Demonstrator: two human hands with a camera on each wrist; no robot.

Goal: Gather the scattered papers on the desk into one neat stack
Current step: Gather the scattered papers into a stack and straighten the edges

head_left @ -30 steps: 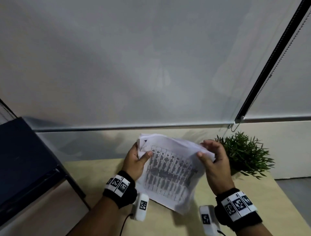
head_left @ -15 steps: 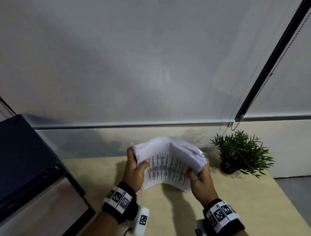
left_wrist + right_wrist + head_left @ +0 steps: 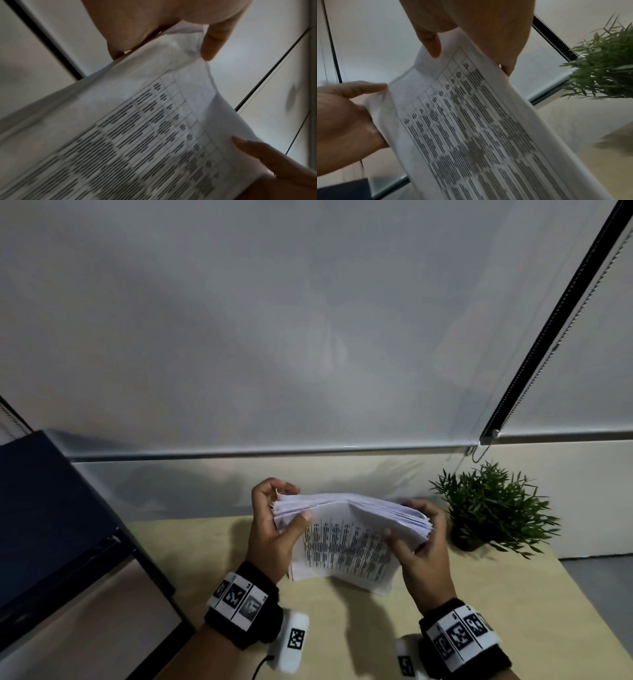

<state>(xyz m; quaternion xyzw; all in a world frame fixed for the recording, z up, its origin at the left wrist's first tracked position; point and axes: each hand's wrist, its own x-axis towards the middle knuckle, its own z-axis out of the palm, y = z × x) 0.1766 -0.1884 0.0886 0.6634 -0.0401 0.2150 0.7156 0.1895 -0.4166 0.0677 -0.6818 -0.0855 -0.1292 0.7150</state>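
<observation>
A thick sheaf of printed papers, tables of dark text on white, stands on edge over the light wooden desk. My left hand grips its left side, thumb on the front sheet and fingers behind. My right hand grips the right side the same way. The top edges fan out unevenly. Whether the lower edge touches the desk I cannot tell. The left wrist view shows the front sheet held between thumb and fingers. The right wrist view shows the same sheet and my left hand.
A small potted green plant stands on the desk just right of my right hand. A dark cabinet rises at the left. A grey roller blind hangs behind. The desk's right edge runs down the lower right.
The sheaf has come down from mid-air toward the desk and turned more upright. My right hand has slid from the top right corner to the right side.
</observation>
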